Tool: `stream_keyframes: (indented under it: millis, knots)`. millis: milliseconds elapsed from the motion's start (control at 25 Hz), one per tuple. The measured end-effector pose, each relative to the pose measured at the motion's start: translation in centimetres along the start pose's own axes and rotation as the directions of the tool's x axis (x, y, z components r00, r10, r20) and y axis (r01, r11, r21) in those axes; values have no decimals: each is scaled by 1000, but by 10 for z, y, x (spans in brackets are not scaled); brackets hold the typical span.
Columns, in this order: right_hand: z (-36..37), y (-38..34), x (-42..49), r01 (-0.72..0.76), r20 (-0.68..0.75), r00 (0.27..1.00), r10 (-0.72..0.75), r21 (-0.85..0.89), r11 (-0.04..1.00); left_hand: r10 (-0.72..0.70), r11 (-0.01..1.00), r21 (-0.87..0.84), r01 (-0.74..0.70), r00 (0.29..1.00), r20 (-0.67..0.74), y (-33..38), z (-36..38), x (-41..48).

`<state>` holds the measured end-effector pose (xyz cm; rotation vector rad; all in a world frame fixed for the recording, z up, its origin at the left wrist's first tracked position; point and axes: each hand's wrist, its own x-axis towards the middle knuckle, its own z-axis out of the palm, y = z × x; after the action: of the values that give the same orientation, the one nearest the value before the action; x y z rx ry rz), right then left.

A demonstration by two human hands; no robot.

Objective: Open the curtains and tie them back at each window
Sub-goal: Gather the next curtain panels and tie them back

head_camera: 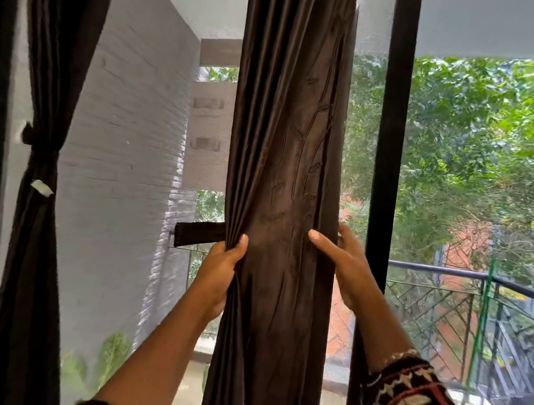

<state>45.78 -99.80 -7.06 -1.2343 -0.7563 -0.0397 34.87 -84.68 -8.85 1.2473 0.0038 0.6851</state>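
I see the dark brown curtain [279,204] hanging straight down mid-frame, its long axis vertical, bunched into a column. My left hand [218,275] is clenched on its left edge beside a tie-back strap [198,233]; my right hand [346,266] wraps the right edge, fingers loosely spread. A tied curtain [43,134] hangs left; a balcony railing [489,280] shows behind glass.

- A white brick wall [120,152] stood left.
- A dark window frame [387,151] rose centrally.
- A balcony railing [439,270] fronted daylit green trees [494,132].
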Motion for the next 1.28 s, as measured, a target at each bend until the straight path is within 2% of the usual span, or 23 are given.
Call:
stream_keyframes:
  millis: [80,120,200,320,440,520,640,760,1000,1120,1160,1200,1280]
  knots:
    - [1,-3,10,-139,116,986,116,222,965,-12,1000,-28,13,1000,27,2,-2,-1]
    - [2,-4,13,-201,157,974,162,279,939,-12,999,-39,14,999,36,3,-2,-1]
    - [6,-2,17,-255,229,953,197,263,931,-10,999,-31,11,999,35,1,-3,1]
    - [16,5,18,-165,166,975,146,108,980,29,999,32,-29,1000,-2,-1,-4,3]
    - [26,6,6,52,55,998,-44,-162,985,64,996,57,-63,998,-15,-4,-3,6]
    - [34,9,-7,180,13,981,-195,-443,878,69,996,52,-68,997,-16,-6,-2,7]
    - [53,16,-31,214,-26,943,-331,-715,665,82,996,45,-82,997,11,-10,2,7]
    - [67,25,-46,230,10,925,-380,-810,539,112,993,21,-114,991,76,-12,5,6]
    - [82,42,-63,307,178,928,-327,-864,399,77,997,-36,-71,979,190,-16,13,3]
    - [78,49,-69,412,267,899,-346,-781,469,100,995,-23,-97,977,188,-15,14,5]
    - [74,51,-70,431,278,897,-343,-715,550,110,994,-22,-108,980,165,-15,13,6]
    - [72,53,-72,415,256,910,-327,-609,676,121,993,-23,-119,982,145,-14,11,7]
    - [67,56,-75,257,94,966,-240,-274,927,139,990,-28,-136,982,129,-13,7,8]
